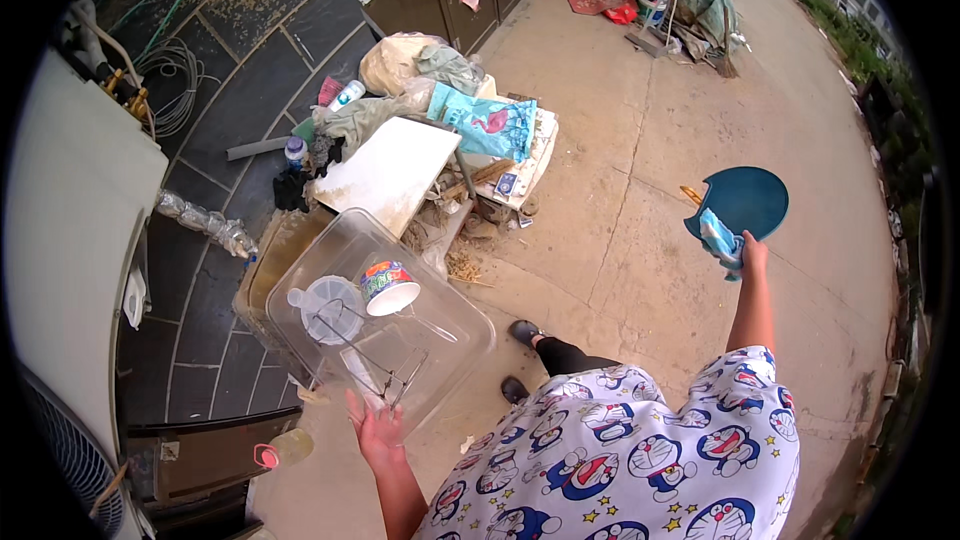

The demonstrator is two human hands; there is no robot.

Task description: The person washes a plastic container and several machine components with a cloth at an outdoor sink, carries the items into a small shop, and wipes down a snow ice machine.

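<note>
My left hand (380, 435) is at the near edge of a clear plastic tub (462, 325), fingers spread and seeming to touch its rim. On the tub lie a colourful paper cup (388, 288) tipped on its side, a round translucent plastic lid (332, 310) and a thin wire frame (398, 385). Out to the right, my right hand (752, 255) is closed on a crumpled light-blue and white cloth (720, 240). Against the cloth is a dark teal, round, flat thing (745, 198) with an orange strip (690, 195) beside it; whether my hand also grips it, I cannot tell.
Beyond the tub, a white board (390, 172) and a blue bag with a pink bird (485, 122) lie among heaped clutter. A bottle with a pink handle (285, 450) stands low at left. By the wall is a white appliance (75, 240). A broom (727, 55) leans at the far pile.
</note>
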